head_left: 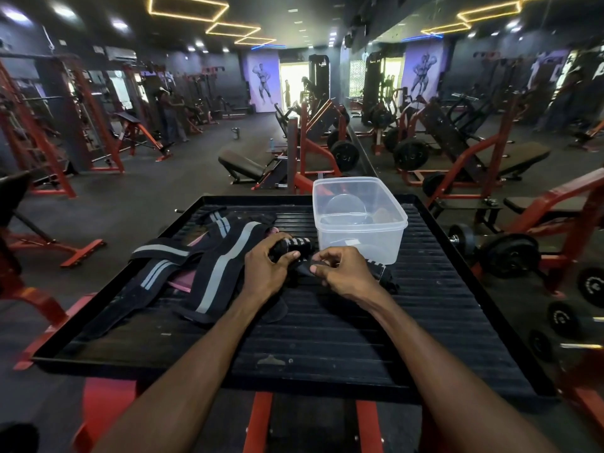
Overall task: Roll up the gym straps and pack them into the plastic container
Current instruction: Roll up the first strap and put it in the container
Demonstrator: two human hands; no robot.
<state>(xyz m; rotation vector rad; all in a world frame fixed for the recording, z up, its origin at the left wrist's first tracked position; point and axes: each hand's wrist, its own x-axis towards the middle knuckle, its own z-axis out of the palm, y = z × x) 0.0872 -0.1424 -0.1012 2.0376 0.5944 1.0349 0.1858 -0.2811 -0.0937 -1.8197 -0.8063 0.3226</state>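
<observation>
Gym machines surround a black ribbed platform (327, 338), where a half-rolled strap (295, 246) is gripped by the left hand (266, 273) while its loose tail is pinched taut by the right hand (343, 273), probably for a tight roll. Unrolled straps (209, 256) are left along the left edge, and the plastic container (359, 220) is kept within reach at the far edge.

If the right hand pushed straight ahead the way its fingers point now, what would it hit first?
Probably the rolled strap in the left hand: the right hand points left along the strap tail it pinches. Depth is unclear.
</observation>
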